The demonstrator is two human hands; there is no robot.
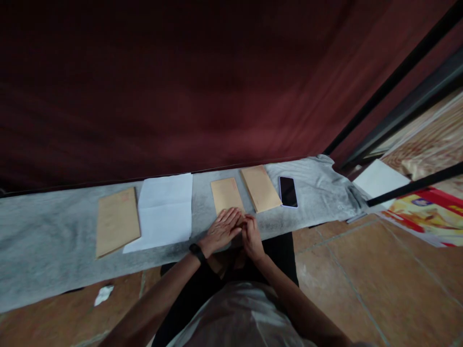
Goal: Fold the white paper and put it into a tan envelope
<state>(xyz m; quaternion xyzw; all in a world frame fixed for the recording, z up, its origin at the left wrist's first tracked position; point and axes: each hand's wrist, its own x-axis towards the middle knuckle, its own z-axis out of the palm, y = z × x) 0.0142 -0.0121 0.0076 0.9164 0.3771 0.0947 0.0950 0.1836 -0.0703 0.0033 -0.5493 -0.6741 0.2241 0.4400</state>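
A brown paper envelope [226, 192] lies before me on the cloth-covered surface. My left hand [222, 231] rests flat on its near part, fingers stretched out, with a dark band on the wrist. At the envelope's near right corner, the fingers of my right hand [252, 236] are pinched on its edge. Both hands hide that near end. Right of it sits a stack of brown envelopes [261, 188]. To the left are creased white paper sheets [166, 207] and, further left, another stack of brown envelopes [117, 219], overlapping the paper's edge.
A smartphone [288, 192] lies right of the envelopes on the grey cloth [43, 241]. A dark red curtain [181, 96] hangs behind. Black metal bars [398, 82] and a colourful box [427, 212] stand at right. A crumpled white tissue [103, 295] is on the tiled floor.
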